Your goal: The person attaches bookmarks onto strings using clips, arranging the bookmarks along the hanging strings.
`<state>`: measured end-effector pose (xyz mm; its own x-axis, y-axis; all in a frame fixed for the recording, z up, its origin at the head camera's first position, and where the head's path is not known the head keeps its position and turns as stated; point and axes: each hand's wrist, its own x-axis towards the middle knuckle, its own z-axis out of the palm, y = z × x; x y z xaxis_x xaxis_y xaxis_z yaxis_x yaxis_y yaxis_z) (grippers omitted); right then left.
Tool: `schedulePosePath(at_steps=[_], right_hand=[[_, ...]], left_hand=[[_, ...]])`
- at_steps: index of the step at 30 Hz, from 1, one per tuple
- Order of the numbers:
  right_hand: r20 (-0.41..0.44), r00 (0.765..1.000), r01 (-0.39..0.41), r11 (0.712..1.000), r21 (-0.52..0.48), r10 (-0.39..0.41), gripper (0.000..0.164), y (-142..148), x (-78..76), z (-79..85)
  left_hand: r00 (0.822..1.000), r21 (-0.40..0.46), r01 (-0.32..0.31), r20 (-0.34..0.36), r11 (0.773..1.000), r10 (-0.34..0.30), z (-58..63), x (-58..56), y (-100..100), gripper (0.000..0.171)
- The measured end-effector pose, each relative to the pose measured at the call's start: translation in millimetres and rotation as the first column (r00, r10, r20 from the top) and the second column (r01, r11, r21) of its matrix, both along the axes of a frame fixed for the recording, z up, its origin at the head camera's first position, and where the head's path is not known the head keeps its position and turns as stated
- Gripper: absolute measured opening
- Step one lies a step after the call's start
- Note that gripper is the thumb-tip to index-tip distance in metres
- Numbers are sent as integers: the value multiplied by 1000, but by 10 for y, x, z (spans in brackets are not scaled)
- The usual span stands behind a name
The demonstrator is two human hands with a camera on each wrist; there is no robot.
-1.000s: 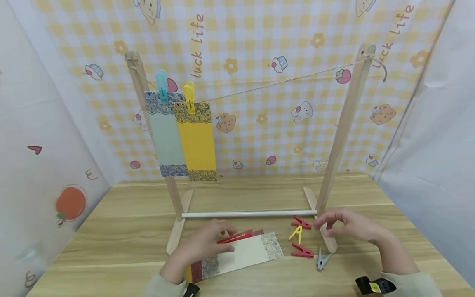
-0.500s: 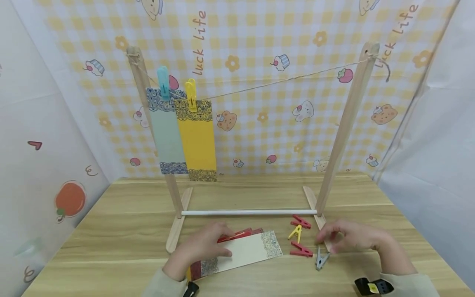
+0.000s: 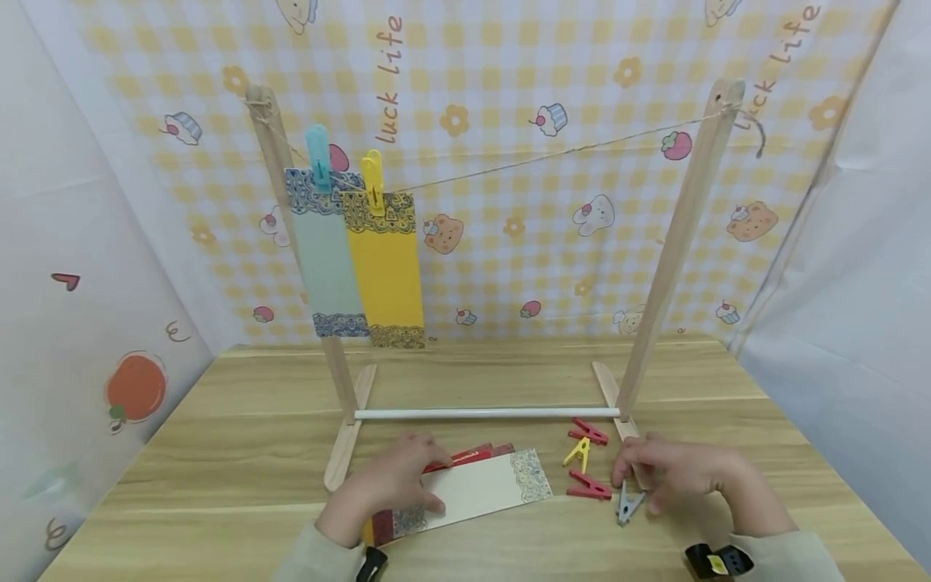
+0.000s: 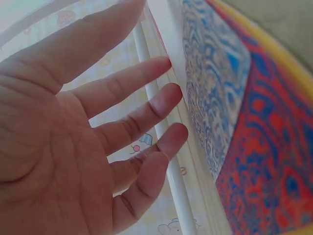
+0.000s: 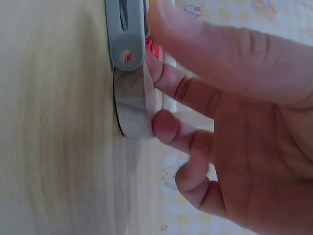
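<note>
My right hand (image 3: 680,469) is low over the table, thumb and forefinger spread on either side of a grey clothespin (image 3: 629,504). In the right wrist view the thumb tip is right beside the clothespin (image 5: 128,46), and the fingers are loosely bent. My left hand (image 3: 400,477) hovers over the left end of a cream paper card (image 3: 480,490) with a lace-patterned border. Its fingers are spread and relaxed in the left wrist view, near a red patterned card (image 4: 274,166) lying under the cream one. Two red clothespins (image 3: 589,487) and a yellow clothespin (image 3: 579,454) lie left of the right hand.
A wooden stand with two posts (image 3: 672,259) and a white crossbar (image 3: 487,414) rises behind the hands. On its string (image 3: 524,166) hang a pale green card (image 3: 330,263) under a blue clothespin (image 3: 318,158) and a yellow card (image 3: 385,279) under a yellow clothespin (image 3: 373,182).
My right hand has come down and toward me, from beside the stand's right foot to the grey clothespin. The left hand has shifted slightly left over the cards.
</note>
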<state>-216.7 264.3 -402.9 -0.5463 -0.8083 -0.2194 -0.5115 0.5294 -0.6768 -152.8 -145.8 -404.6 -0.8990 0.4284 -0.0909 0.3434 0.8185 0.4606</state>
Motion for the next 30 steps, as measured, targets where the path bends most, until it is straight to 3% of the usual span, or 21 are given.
schedulePosePath(at_steps=[8,13,21,27,30], right_hand=[[-39,998,60,994,91,-57,41,-107,34,5],[-77,996,60,992,114,-51,38,-126,46,3],[-89,996,39,997,71,-32,28,-94,16,-28],[69,997,38,995,-88,-32,23,-66,-21,-60],[146,989,56,991,-119,-39,23,-57,-29,-52]], left_hand=[[1000,-58,3,7,998,-3,21,26,0,62],[1000,-84,1,-10,996,-2,38,58,5,69],[1000,-104,-3,19,995,5,30,93,-19,79],[999,-104,10,40,995,-6,17,73,-25,81],[998,-108,16,56,994,-10,19,68,-29,81]])
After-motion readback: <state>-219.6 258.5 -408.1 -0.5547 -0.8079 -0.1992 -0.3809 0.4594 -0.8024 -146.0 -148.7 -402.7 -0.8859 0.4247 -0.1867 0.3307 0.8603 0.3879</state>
